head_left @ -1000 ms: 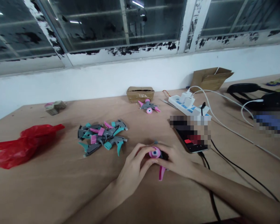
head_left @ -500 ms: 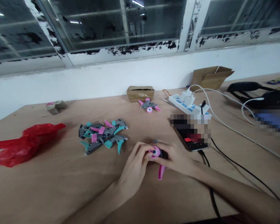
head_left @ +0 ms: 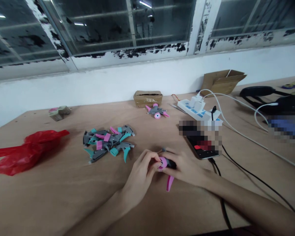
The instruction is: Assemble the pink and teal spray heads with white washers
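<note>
Between my hands, just above the front part of the table, is a trigger spray head with a pink collar [head_left: 163, 163], a dark body and a pink trigger hanging down. My right hand [head_left: 185, 166] is wrapped around its body from the right. From the left, my left hand [head_left: 140, 175] pinches at the open end of the collar with thumb and index finger. Whether a small part sits between those fingertips is hidden. Left of my hands lies a pile of grey spray heads [head_left: 110, 141] with teal and pink triggers and collars.
More pink-and-grey spray heads [head_left: 157, 111] lie before a small cardboard box [head_left: 147, 99]. A red plastic bag [head_left: 30, 152] is at the left. To the right are a phone [head_left: 204, 151], a white power strip [head_left: 199, 111] with cables, tweezers [head_left: 174, 107] and an open carton [head_left: 222, 82].
My left fingers have shifted slightly at the collar's end. The collar has turned a little to the left, and the trigger has tilted slightly. The piles on the table are unchanged.
</note>
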